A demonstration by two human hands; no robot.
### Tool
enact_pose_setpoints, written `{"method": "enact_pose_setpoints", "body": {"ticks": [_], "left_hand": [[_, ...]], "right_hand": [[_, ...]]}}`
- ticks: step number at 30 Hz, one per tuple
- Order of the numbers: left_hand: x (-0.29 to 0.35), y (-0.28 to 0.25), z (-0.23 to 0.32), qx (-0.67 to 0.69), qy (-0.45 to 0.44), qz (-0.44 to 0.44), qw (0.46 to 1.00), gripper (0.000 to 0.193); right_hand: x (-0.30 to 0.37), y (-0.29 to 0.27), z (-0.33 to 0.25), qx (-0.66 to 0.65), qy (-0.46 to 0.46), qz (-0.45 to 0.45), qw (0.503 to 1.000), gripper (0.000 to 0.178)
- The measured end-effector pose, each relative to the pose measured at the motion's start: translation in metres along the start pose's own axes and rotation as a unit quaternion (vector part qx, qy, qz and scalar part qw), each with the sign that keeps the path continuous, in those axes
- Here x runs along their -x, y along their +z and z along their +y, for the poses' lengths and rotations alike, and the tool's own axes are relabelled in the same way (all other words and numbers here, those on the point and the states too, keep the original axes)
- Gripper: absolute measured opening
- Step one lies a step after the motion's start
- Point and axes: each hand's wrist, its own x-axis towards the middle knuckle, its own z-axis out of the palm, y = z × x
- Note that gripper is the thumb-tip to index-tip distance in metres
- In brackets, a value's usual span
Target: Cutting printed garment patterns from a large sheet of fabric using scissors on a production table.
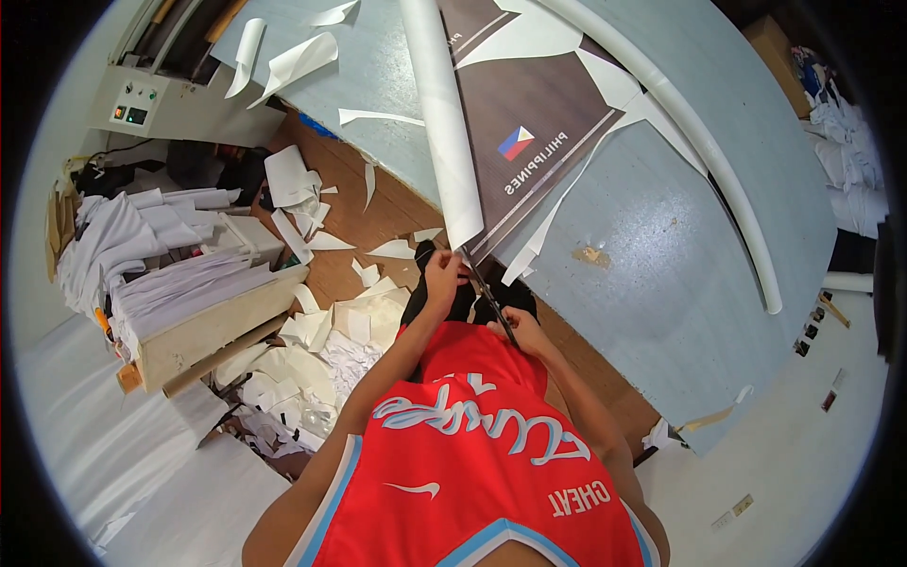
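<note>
A dark printed sheet (529,104), with a small flag emblem and mirrored lettering, lies on the blue-grey table. Its left side runs into a white paper roll (439,123) that reaches the table's near edge. My right hand (521,329) is closed around the handle end of what look like dark scissors (487,297), their tip pointing at the sheet's near corner. At that same corner my left hand (446,274) is closed, its fingertips pinching the paper edge by the scissors' tip. A narrow white offcut strip (529,250) trails along the sheet's right edge.
A long curved paper roll (709,146) lies across the table's right part. Curled scraps (300,64) rest at the table's far left. Paper scraps (331,350) heap on the brown floor at left, beside a box of stacked sheets (213,302). A control panel (132,102) stands behind.
</note>
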Motion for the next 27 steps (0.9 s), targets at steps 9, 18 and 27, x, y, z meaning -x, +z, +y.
{"method": "enact_pose_setpoints", "body": {"ticks": [9,18,27], "left_hand": [[-0.017,0.015,0.054,-0.118,0.237,0.202,0.943,0.017],[-0.03,-0.028,0.054,0.021,0.08,0.217,0.973,0.035],[-0.038,-0.061,0.053,0.14,0.064,0.201,0.967,0.033]], "right_hand": [[0.001,-0.017,-0.006,0.092,-0.021,0.026,0.995,0.031],[-0.017,-0.063,-0.027,0.135,-0.018,-0.054,0.989,0.038],[-0.035,-0.094,-0.072,0.151,0.013,-0.166,0.974,0.036]]}}
